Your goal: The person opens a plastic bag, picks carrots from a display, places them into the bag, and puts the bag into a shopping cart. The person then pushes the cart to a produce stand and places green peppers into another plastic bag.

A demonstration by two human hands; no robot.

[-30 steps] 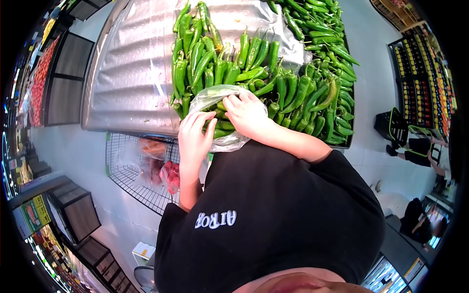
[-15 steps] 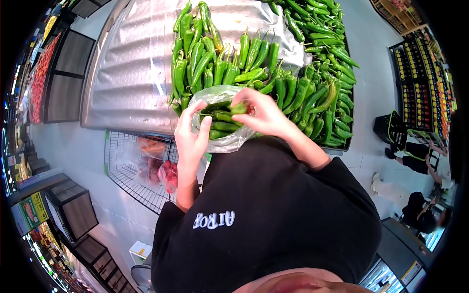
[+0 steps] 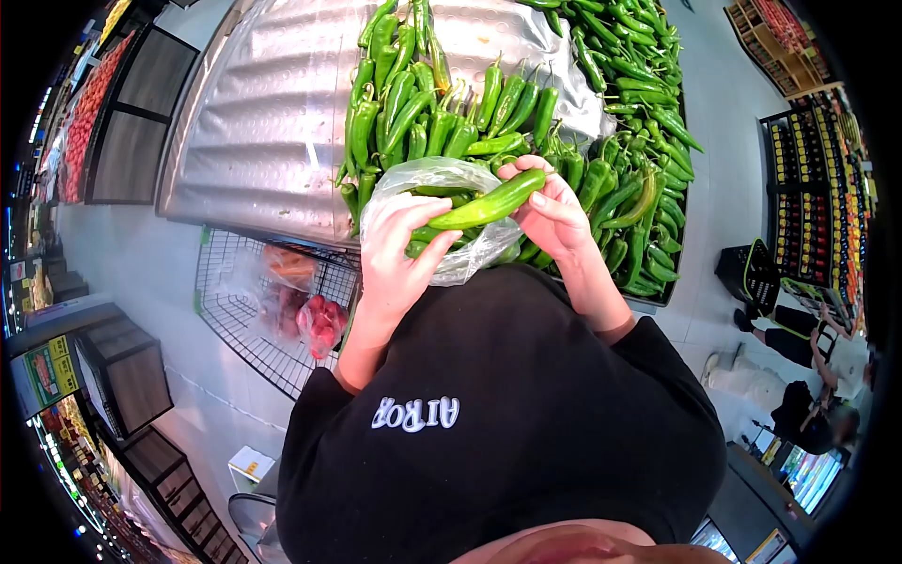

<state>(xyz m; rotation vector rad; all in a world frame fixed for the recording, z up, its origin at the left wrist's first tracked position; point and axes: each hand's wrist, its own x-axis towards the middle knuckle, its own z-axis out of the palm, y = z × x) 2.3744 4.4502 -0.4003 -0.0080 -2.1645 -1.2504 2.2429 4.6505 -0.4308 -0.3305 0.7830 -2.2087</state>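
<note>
A single green pepper (image 3: 489, 204) lies level over the mouth of a clear plastic bag (image 3: 427, 174). My right hand (image 3: 554, 214) grips its stem end between thumb and fingers. At its other end is my left hand (image 3: 402, 246), with thumb and fingers closed around the tip and the near side of the bag. More green peppers show inside the bag, partly hidden by my left hand. Beyond the bag, loose green peppers (image 3: 404, 117) are heaped on the display.
A wire shopping cart (image 3: 246, 324) with bagged produce (image 3: 321, 322) stands at the left below the silvery display surface (image 3: 254, 122). At the far right are stocked shelves (image 3: 813, 188), a black basket (image 3: 749, 273) and people (image 3: 827, 376). Red produce (image 3: 89, 122) fills a stand at far left.
My right hand has brought a pepper up out of the bag and moved right. My left hand has shifted inward to the pepper's tip. The view has turned slightly.
</note>
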